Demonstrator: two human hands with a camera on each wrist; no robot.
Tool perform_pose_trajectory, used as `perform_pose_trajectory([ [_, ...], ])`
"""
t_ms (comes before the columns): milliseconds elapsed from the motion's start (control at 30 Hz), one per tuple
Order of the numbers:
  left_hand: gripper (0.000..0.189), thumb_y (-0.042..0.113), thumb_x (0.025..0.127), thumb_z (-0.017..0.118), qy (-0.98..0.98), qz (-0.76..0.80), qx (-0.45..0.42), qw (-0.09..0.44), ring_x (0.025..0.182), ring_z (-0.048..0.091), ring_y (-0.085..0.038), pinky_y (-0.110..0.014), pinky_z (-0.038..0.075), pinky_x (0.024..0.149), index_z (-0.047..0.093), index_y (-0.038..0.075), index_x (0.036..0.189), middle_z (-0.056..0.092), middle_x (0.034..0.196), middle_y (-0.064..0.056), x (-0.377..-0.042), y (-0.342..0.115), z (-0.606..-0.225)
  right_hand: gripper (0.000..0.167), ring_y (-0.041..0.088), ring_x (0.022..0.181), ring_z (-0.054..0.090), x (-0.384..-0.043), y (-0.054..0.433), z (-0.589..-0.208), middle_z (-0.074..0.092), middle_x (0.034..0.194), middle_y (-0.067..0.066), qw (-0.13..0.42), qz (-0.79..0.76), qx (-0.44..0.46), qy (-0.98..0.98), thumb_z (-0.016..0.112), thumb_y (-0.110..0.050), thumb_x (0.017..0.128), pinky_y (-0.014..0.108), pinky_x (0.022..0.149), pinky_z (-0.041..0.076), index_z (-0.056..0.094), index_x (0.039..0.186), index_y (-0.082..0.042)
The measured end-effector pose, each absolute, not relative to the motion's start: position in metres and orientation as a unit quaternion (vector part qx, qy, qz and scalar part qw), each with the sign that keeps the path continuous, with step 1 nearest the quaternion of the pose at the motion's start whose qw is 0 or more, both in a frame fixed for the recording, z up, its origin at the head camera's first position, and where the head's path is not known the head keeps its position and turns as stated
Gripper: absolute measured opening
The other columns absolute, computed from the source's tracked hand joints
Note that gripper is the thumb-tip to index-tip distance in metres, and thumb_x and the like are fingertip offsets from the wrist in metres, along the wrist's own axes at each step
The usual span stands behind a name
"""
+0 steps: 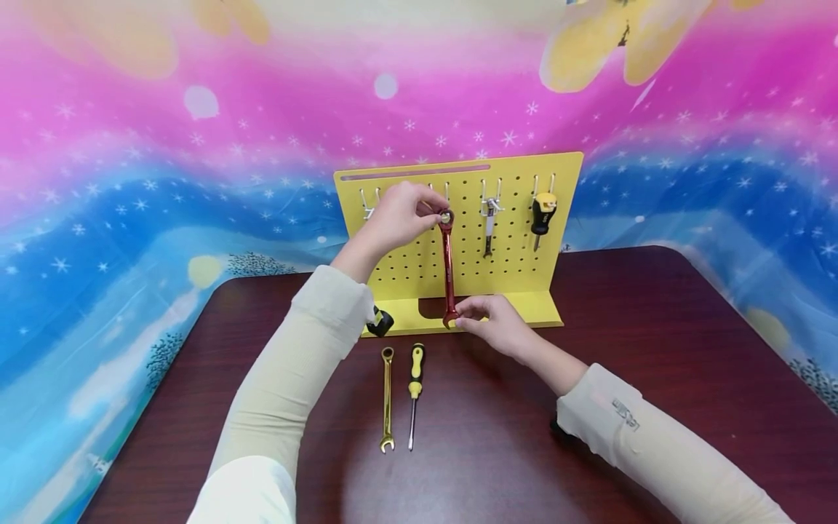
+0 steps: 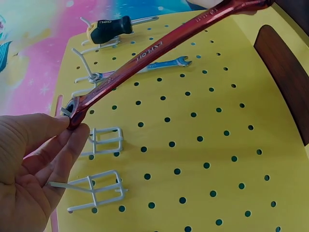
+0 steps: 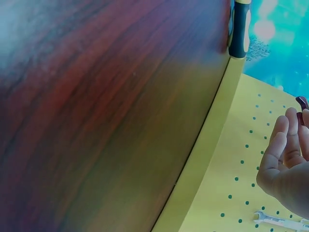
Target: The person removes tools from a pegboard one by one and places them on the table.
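A red combination wrench (image 1: 448, 266) hangs upright before the yellow pegboard (image 1: 517, 276), ring end up. My left hand (image 1: 402, 215) pinches its ring end between thumb and fingers. In the left wrist view, a white hook tip (image 2: 65, 111) shows at the ring. Down at the open-jawed end, my right hand (image 1: 494, 324) holds the wrench with thumb and fingertips. Only a small red piece of the wrench (image 3: 301, 103) appears by the fingers in the right wrist view. Below the left hand, white wire hooks (image 2: 104, 188) stick out from the board.
On the board hang a small silver wrench (image 1: 489, 229) and a stubby black-and-yellow screwdriver (image 1: 543, 215). A gold wrench (image 1: 387, 400) and a long yellow-and-black screwdriver (image 1: 415, 386) lie on the dark table (image 1: 294, 451). A black-and-yellow object (image 1: 380, 322) sits at the board's base.
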State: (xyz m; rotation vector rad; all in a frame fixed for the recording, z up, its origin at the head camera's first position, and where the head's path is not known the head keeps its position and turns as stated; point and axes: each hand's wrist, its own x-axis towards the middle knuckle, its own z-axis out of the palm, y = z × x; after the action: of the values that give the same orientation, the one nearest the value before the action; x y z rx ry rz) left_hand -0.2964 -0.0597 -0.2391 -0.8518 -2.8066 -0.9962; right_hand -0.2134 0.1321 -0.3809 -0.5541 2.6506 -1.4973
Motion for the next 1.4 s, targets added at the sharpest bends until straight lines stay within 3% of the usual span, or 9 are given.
perform_pose_trajectory([
  [267,0.028,0.008,0.095,0.065,-0.903,-0.339,-0.265,0.019,0.102,0.07,-0.021,-0.03,0.058,0.083,0.07,0.009,0.123,0.07,0.122,-0.008,-0.294,-0.061,-0.235,0.015,0.015,0.087,0.062,-0.207,0.135,-0.375,0.072,0.091,0.01,0.018,-0.482,-0.183,0.857,0.069,-0.007,0.091,0.031,0.08,0.05,0.073,0.104,0.0],
  [633,0.026,0.009,0.096,0.065,-0.894,-0.348,-0.281,0.022,0.1,0.071,-0.019,-0.031,0.058,0.083,0.071,0.008,0.121,0.069,0.122,-0.007,-0.29,-0.061,-0.235,0.015,0.017,0.088,0.063,-0.196,0.134,-0.37,0.07,0.088,0.007,0.021,-0.489,-0.193,0.851,0.071,-0.007,0.089,0.038,0.087,0.05,0.073,0.104,-0.002],
  [867,0.026,0.01,0.095,0.065,-0.892,-0.352,-0.282,0.022,0.097,0.072,-0.018,-0.033,0.058,0.083,0.071,0.008,0.12,0.071,0.119,-0.006,-0.284,-0.063,-0.235,0.015,0.014,0.085,0.061,-0.193,0.136,-0.369,0.07,0.087,0.007,0.026,-0.484,-0.201,0.851,0.071,-0.006,0.089,0.03,0.081,0.051,0.073,0.103,-0.001],
  [1100,0.028,0.01,0.095,0.065,-0.891,-0.36,-0.275,0.008,0.103,0.071,-0.02,-0.034,0.058,0.086,0.07,0.01,0.123,0.069,0.124,-0.004,-0.277,-0.067,-0.235,0.017,0.016,0.085,0.062,-0.186,0.14,-0.368,0.071,0.09,0.009,0.043,-0.484,-0.213,0.848,0.071,-0.007,0.09,0.032,0.082,0.052,0.072,0.104,0.002],
  [1400,0.027,0.012,0.095,0.066,-0.887,-0.371,-0.274,-0.013,0.1,0.071,-0.017,-0.033,0.058,0.084,0.071,0.01,0.122,0.07,0.12,-0.004,-0.272,-0.07,-0.244,0.015,0.014,0.081,0.061,-0.175,0.143,-0.368,0.07,0.09,0.01,0.084,-0.505,-0.212,0.833,0.072,-0.006,0.089,0.021,0.073,0.051,0.071,0.101,0.004],
])
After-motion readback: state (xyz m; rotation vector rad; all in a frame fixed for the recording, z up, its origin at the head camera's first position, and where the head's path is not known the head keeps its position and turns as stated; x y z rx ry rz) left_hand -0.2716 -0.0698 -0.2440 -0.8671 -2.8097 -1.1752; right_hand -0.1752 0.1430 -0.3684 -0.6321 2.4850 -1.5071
